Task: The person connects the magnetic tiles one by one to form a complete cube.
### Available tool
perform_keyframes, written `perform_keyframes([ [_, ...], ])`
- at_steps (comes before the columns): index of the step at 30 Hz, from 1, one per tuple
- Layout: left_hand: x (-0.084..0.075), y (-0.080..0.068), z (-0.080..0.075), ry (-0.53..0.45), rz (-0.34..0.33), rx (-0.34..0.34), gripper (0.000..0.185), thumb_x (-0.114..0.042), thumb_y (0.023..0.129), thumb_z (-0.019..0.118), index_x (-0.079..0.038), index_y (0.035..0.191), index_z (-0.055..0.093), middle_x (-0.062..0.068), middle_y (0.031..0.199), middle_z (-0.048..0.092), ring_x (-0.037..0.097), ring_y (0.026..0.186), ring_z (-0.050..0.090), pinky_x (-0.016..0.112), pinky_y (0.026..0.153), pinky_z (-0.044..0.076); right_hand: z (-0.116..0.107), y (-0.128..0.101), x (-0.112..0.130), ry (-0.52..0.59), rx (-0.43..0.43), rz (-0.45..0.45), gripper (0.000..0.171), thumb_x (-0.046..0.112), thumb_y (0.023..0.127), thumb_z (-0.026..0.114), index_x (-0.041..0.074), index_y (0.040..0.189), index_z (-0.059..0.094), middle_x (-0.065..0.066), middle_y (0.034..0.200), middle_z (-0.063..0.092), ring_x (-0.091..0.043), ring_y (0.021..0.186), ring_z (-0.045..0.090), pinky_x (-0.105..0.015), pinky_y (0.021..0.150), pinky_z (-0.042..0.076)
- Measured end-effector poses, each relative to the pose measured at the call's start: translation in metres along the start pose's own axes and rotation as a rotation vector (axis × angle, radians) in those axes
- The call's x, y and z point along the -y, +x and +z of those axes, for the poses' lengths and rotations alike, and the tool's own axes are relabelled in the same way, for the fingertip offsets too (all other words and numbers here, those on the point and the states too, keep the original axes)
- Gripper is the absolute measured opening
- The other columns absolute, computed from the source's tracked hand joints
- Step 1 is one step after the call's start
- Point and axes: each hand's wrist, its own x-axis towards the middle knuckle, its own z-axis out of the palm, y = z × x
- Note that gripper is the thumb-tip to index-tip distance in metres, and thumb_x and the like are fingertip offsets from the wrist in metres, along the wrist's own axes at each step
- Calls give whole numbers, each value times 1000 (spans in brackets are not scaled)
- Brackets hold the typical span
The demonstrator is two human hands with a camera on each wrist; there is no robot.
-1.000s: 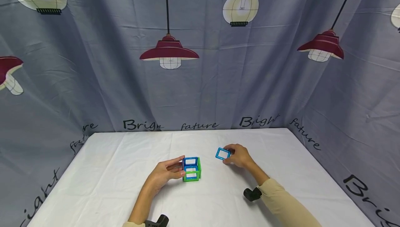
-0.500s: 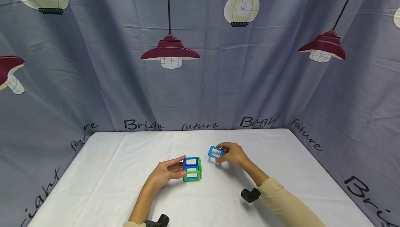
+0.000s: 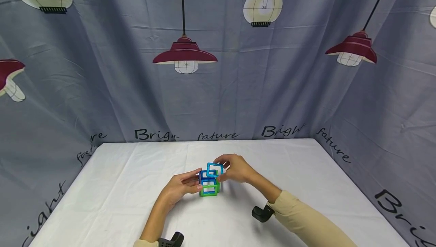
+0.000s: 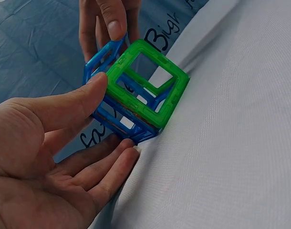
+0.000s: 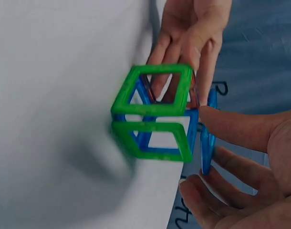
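I see my left hand (image 3: 180, 188) nearest to me, thumb and straight fingers pressed on the side of the little cube of green and blue plastic frame tiles (image 3: 209, 186). The cube sits on the white cloth table (image 3: 112, 186). Just behind it, my right hand (image 3: 236, 168) pinches a light blue square frame tile (image 3: 214, 170), tilted over the cube's top, maybe touching it.

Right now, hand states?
Left hand: open, straight fingers steadying the cube frame.
Right hand: pinching the blue square tile over the cube.
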Motion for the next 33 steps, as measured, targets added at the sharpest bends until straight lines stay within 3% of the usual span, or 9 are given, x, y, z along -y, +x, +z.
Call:
perform_keyframes([
  [9, 0, 0, 0, -10, 5, 9, 65, -12, 84, 83, -10, 144, 58, 23, 141, 59, 35, 129, 60, 42, 105, 52, 9, -2, 14, -62, 70, -75, 50, 9, 72, 89, 8, 119, 72, -10, 112, 70, -32, 105, 62, -38, 78, 55],
  [23, 0, -1, -1, -16, 8, 9, 66, -7, 84, 82, -8, 145, 56, 23, 140, 60, 31, 126, 62, 35, 100, 55, 16, -5, 16, -49, 82, -47, 53, 8, 71, 90, 9, 121, 73, -13, 121, 68, -34, 108, 59, -45, 83, 53],
  [33, -4, -3, 2, -9, 3, 12, 68, -6, 85, 81, -7, 147, 54, 24, 142, 59, 32, 126, 62, 32, 98, 55, 18, -5, 10, -30, 77, -39, 55, 9, 72, 90, 9, 123, 73, -14, 120, 68, -34, 108, 60, -40, 77, 53],
])
